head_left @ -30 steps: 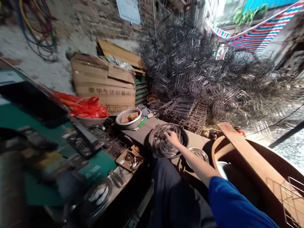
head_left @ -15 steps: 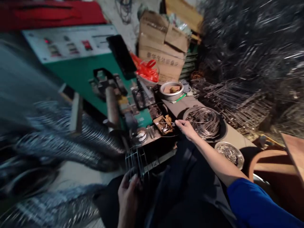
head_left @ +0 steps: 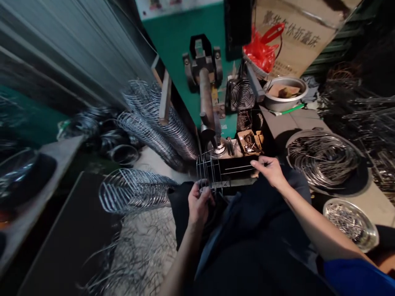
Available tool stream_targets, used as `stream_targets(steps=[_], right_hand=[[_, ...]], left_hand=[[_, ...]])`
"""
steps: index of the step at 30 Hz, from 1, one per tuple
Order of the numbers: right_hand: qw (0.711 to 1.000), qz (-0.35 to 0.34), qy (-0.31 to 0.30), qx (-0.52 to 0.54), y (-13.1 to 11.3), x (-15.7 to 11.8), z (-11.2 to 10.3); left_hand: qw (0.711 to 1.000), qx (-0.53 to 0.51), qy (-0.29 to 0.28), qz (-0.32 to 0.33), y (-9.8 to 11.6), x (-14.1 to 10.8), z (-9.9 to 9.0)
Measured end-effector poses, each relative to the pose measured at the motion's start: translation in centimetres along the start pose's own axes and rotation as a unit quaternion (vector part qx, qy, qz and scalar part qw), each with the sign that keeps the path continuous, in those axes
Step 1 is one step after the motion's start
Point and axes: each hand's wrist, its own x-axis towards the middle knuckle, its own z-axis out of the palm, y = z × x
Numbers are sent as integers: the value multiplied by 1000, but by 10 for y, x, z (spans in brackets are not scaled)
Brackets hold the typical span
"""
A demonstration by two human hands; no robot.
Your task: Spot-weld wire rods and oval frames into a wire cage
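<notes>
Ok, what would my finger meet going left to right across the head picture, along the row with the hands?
Lower stack of wire baskets, left hand, thin wire, right hand, heap of curved wires. I left out the held basket, overlapping the left hand.

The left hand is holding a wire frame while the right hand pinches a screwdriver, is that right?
Not quite: the head view shows the right hand pinching thin metal wire instead. The left hand does hold a wire frame.

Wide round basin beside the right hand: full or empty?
Not empty: curved wires lie heaped across most of the basin, leaving a dark strip bare at one side.
</notes>
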Motion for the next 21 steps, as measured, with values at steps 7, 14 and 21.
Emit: stream_targets(steps=[7,14,21], right_hand=[[999,-7,-33,1,-1,6,13],[998,-25,-57,-19,11,35,28],[997,-27,-64,-30,21,56,31]], left_hand=[[999,11,38,-1,-10,10,6],[998,27,63,4,-14,30,17],[996,18,82,8,-7,46,25]])
